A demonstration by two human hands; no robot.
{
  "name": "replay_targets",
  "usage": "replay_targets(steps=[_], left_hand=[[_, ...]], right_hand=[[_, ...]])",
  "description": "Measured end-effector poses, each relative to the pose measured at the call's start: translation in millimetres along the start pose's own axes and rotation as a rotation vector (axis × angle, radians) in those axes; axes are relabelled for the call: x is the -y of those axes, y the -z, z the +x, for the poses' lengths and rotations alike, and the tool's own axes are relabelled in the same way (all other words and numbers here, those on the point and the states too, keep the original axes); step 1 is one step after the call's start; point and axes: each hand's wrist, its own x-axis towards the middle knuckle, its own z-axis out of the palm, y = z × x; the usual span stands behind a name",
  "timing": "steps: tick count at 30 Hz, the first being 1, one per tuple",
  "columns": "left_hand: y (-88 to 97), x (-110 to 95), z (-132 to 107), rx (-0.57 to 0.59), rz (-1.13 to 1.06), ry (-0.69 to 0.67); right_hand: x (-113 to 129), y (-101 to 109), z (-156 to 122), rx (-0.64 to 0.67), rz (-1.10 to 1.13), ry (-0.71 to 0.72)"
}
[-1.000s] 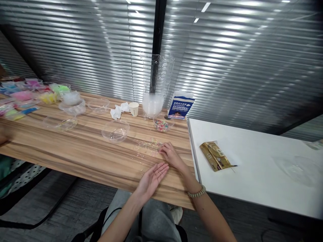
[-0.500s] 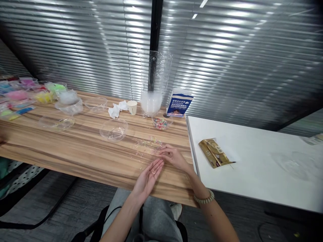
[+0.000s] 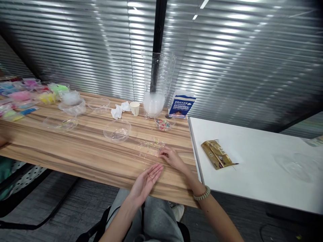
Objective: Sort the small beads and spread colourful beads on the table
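Observation:
My left hand (image 3: 147, 179) is held palm up above the table's front edge, fingers stretched out flat. A few tiny, thin, pale pieces (image 3: 151, 176) seem to lie on its fingers. Just beyond it, my right hand (image 3: 171, 157) has thumb and fingertips pinched together at the right end of a loose scatter of small clear and coloured tube-like pieces (image 3: 150, 144). Whatever sits in that pinch is too small to make out. Behind the scatter stands a clear bowl of multicoloured beads (image 3: 163, 125). A clear round container (image 3: 117, 131) is to the left.
Along the back are a paper cup (image 3: 134, 108), crumpled tissues (image 3: 116, 112), a stack of clear bowls (image 3: 153, 105) and a blue-white packet (image 3: 182, 105). A gold packet (image 3: 218, 154) lies on the white table (image 3: 252, 168). Coloured bags (image 3: 21, 96) crowd the far left; another person's hand (image 3: 3, 139) is blurred there.
My right hand has lowered its fingertips to the tabletop by the scatter and pinches tighter. My left hand stays flat, slightly lower. The view has shifted a little.

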Motion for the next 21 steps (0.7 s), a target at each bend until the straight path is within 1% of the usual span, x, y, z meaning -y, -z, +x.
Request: replay_targets(steps=[2,4,5,7,10,12,13,16,18,21], left_hand=[[-1.2,-0.6,3.7,0.009,-0.014,-0.005],[-2.9,0.0,8.4,0.002,-0.034,-0.015],[-3.7,0.5,10.9,-0.009,-0.048,-0.025],[-4.8,1.4,15.8,-0.049,-0.086,-0.054],[-5.3,0.7,20.6,-0.112,-0.138,-0.089],[-5.2,-1.6,21.0,-0.114,-0.138,-0.088],[-5.0,-3.0,20.4,-0.100,-0.128,-0.083],[-3.5,-7.4,16.9,-0.061,-0.084,-0.075],[-1.7,-11.4,13.5,-0.065,-0.066,-0.092],[0.0,-25.9,7.1,-0.060,-0.043,-0.143]], right_hand=[[3.1,-1.4,-1.1,-0.033,0.014,0.001],[9.1,-2.2,-2.6,-0.055,0.091,0.016],[12.6,-2.5,-3.3,-0.048,0.149,0.032],[19.2,-2.9,-4.3,0.008,0.264,0.075],[24.5,-2.4,-4.4,0.092,0.339,0.122],[25.2,-1.2,-4.0,0.102,0.355,0.124],[25.0,-0.4,-3.8,0.084,0.354,0.113],[22.6,1.5,-4.1,-0.052,0.282,0.066],[19.5,1.5,-5.3,-0.148,0.153,0.061],[13.9,-0.3,-7.7,-0.188,-0.057,0.095]])
